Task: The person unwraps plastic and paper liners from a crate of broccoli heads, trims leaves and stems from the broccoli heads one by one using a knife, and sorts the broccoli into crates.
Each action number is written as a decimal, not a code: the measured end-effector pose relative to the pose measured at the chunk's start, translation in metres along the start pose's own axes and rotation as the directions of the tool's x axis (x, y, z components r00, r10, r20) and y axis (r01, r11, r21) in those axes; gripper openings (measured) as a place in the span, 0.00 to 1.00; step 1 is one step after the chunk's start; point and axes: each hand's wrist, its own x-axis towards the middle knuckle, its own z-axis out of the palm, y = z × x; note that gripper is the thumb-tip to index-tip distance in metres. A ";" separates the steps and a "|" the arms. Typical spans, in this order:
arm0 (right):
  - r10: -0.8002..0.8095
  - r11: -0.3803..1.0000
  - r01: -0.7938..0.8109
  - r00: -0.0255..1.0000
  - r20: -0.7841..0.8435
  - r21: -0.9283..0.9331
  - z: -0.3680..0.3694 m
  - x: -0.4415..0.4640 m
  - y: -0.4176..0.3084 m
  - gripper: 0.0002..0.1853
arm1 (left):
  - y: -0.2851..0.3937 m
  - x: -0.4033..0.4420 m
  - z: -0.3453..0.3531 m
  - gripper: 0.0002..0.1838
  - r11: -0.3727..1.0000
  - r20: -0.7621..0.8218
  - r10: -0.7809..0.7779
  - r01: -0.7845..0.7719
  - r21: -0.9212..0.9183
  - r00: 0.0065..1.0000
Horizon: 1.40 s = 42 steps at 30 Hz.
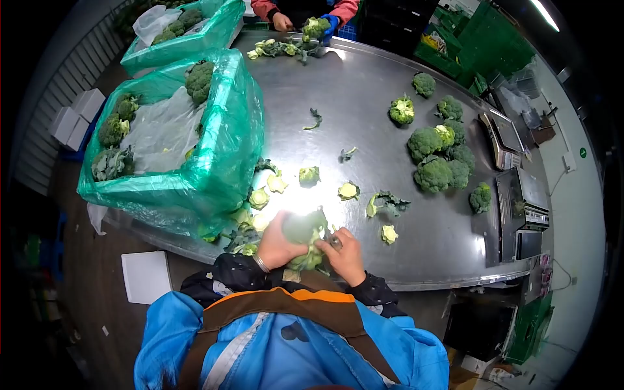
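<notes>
A: Steel table (pixel 442 250), 1: edges?
B: Clock centred on the held piece, 12 pointing away from the wearer. Near edge at 6, close by the wearer's body; it curves round towards 4. Far edge at 12, where a co-worker's gloved hand (pixel 330 26) is at a broccoli.

A: Room for moving?
B: Widest at 1 and at 3, steel surface running out to the broccoli group (pixel 433 174) at 2. Tightest at 10: green-lined crate (pixel 224 146), 1, standing close beside the left hand, with cut stalk pieces (pixel 259 199) near its wall. Weighing scale (pixel 504 140), 1, at 2, beyond the group.

A: Held piece?
B: Broccoli head (pixel 302 229), 1, over the near part of the table, in front of the wearer; outline softened by blur and glare.

A: Left hand (pixel 278 246)?
B: Curled round the head from the 9 side, thumb across it, a firm grip.

A: Right hand (pixel 344 255)?
B: At 4, fingers folded round a small metallic item (pixel 336 241), type too blurred to tell; thumb side touching the head.
</notes>
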 end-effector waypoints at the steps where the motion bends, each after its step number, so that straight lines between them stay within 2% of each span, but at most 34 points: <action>1: -0.046 0.999 0.046 0.998 0.041 0.018 -0.001 -0.004 -0.008 0.16 | -0.006 0.003 0.000 0.32 0.985 -0.125 0.098 -0.078 0.154 0.987; 3: -0.081 0.997 0.078 0.982 0.173 0.023 -0.001 -0.017 -0.014 0.14 | -0.027 0.016 -0.004 0.33 0.871 -0.308 0.326 -0.157 0.466 0.894; 4: -0.054 0.993 0.040 0.992 0.118 0.112 -0.005 -0.018 -0.011 0.13 | -0.033 0.021 -0.014 0.35 0.946 -0.326 0.233 -0.136 0.294 0.916; 5: -0.009 0.979 -0.006 0.997 0.074 0.204 -0.010 -0.019 -0.007 0.13 | -0.036 0.023 -0.025 0.35 0.984 -0.272 0.133 -0.096 0.148 0.953; 6: 0.017 0.940 -0.041 0.997 0.072 0.339 -0.016 -0.016 0.000 0.13 | -0.029 0.021 -0.032 0.35 0.981 -0.164 -0.009 -0.023 -0.190 0.986; 7: 0.002 0.938 -0.021 0.998 0.056 0.345 -0.023 -0.012 0.000 0.14 | -0.018 0.017 -0.038 0.36 0.864 -0.027 -0.104 0.077 -0.497 0.994; 8: -0.070 0.946 0.069 0.998 -0.009 0.316 -0.022 -0.008 0.003 0.14 | -0.009 0.012 -0.040 0.38 0.737 0.075 -0.149 0.161 -0.657 0.986; 9: -0.147 0.947 0.163 0.986 -0.077 0.277 -0.021 -0.003 0.005 0.14 | -0.008 0.011 -0.040 0.37 0.725 0.088 -0.092 0.128 -0.677 0.992; 11: -0.001 0.935 0.021 0.998 -0.056 0.355 -0.021 0.004 0.000 0.13 | -0.008 0.010 -0.037 0.36 0.692 0.121 0.026 0.070 -0.718 0.992; 13: 0.159 0.871 -0.143 0.987 0.006 0.471 -0.021 0.009 -0.009 0.12 | -0.004 0.009 -0.034 0.36 0.757 0.150 0.051 0.060 -0.651 0.987; 15: 0.296 0.732 -0.304 0.948 0.118 0.610 -0.018 0.020 -0.019 0.11 | -0.004 0.009 -0.033 0.36 0.816 0.161 0.078 0.030 -0.577 0.984; 16: 0.054 0.899 -0.014 0.996 -0.078 0.438 -0.008 0.026 -0.012 0.09 | -0.004 0.009 -0.032 0.35 0.839 0.163 0.065 0.035 -0.542 0.985; 19: 0.059 0.919 -0.042 0.998 -0.032 0.391 0.007 0.030 -0.021 0.13 | -0.005 0.006 -0.026 0.34 0.911 0.127 0.059 -0.002 -0.413 0.990; 20: 0.189 0.860 -0.176 0.982 0.021 0.479 0.014 0.029 -0.019 0.14 | -0.002 0.005 -0.022 0.34 0.897 0.116 0.005 0.047 -0.439 0.993; 23: 0.348 0.728 -0.272 0.938 0.004 0.629 0.022 0.026 -0.023 0.12 | -0.007 0.005 -0.016 0.33 0.972 0.039 0.038 -0.027 -0.235 0.999; 24: 0.343 0.810 -0.262 0.937 -0.062 0.526 0.027 0.025 -0.020 0.10 | -0.011 0.005 -0.013 0.33 0.979 0.018 0.014 -0.010 -0.203 1.000; 25: 0.100 0.943 -0.006 0.958 -0.267 0.333 0.032 0.023 -0.009 0.10 | -0.020 0.003 -0.011 0.32 0.962 0.031 -0.026 0.034 -0.271 0.999; 27: -0.091 0.974 0.162 0.922 -0.376 0.160 0.034 0.019 0.001 0.09 | -0.023 -0.005 -0.007 0.31 0.921 0.086 -0.185 0.203 -0.331 0.979; 29: -0.046 0.933 0.157 0.945 -0.324 0.324 0.040 0.006 0.004 0.09 | -0.051 -0.001 -0.003 0.29 0.960 0.020 -0.174 0.174 -0.217 0.985; 30: -0.296 0.889 0.380 0.902 -0.314 0.256 0.034 0.001 -0.015 0.08 | -0.062 0.004 -0.003 0.27 0.894 -0.038 -0.330 0.300 -0.332 0.943; 31: -0.529 0.787 0.585 0.804 -0.272 0.198 0.026 -0.004 -0.033 0.08 | -0.115 0.012 -0.013 0.26 0.937 -0.024 -0.311 0.303 -0.173 0.950; 32: -0.560 0.802 0.588 0.801 -0.210 0.104 0.021 -0.006 -0.031 0.10 | -0.107 0.006 -0.012 0.26 0.905 -0.018 -0.305 0.284 -0.318 0.952; 33: -0.375 0.893 0.414 0.901 -0.217 0.176 0.017 -0.002 -0.023 0.11 | -0.091 0.005 -0.015 0.26 0.853 -0.009 -0.297 0.261 -0.451 0.955; 34: -0.167 0.941 0.218 0.964 -0.206 0.259 0.017 0.000 -0.009 0.11 | -0.072 0.004 -0.018 0.26 0.847 0.007 -0.310 0.280 -0.452 0.951; 35: 0.049 0.940 0.014 0.984 -0.174 0.341 0.016 0.001 0.006 0.12 | -0.053 -0.001 -0.019 0.26 0.839 0.020 -0.328 0.301 -0.454 0.944; 36: 0.161 0.907 -0.127 0.986 -0.051 0.402 0.005 0.002 0.017 0.16 | -0.035 -0.001 -0.019 0.28 0.767 0.069 -0.350 0.328 -0.551 0.934; 37: 0.199 0.937 -0.203 0.979 0.043 0.285 -0.011 -0.003 0.022 0.15 | -0.035 0.002 -0.023 0.30 0.708 0.109 -0.330 0.322 -0.628 0.938; 39: 0.080 0.967 -0.085 0.996 0.029 0.239 -0.015 -0.017 0.043 0.13 | -0.016 0.010 -0.029 0.31 0.685 0.234 -0.233 0.331 -0.649 0.944; 42: 0.082 0.941 -0.044 0.992 -0.101 0.334 -0.005 -0.032 0.058 0.10 | -0.010 0.020 -0.042 0.31 0.818 0.301 -0.198 0.326 -0.473 0.933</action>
